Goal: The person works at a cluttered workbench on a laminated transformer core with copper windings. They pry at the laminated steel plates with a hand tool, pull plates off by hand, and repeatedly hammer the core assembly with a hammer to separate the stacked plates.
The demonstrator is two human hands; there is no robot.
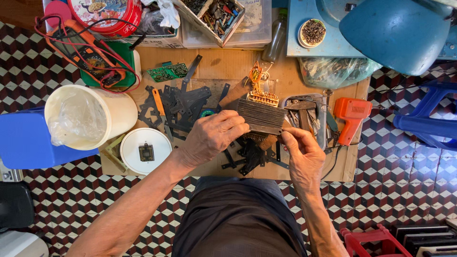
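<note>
Near the middle of a cardboard sheet (223, 64) spread on the tiled floor, the person steadies a transformer core (261, 115), a block of thin stacked metal plates with a copper-wound coil on its far side. The left hand (212, 135) lies curled over the block's near left corner, fingers closed against the stack. The right hand (300, 150) has thumb and forefinger pinched together at the block's near right edge, apparently on a single plate. To do this well, the left hand would best press the stack flat so it cannot slide, while the right draws the plate straight out along its length rather than twisting it, since thin plates bend easily and their edges look sharp. Loose dark plates (178, 107) already lie scattered to the left of the block, beside a white tub (93, 114). Whether a plate really sits between the pinched fingers cannot be made out. The block's underside is hidden by both hands, and the coil's wiring is too small to read.
</note>
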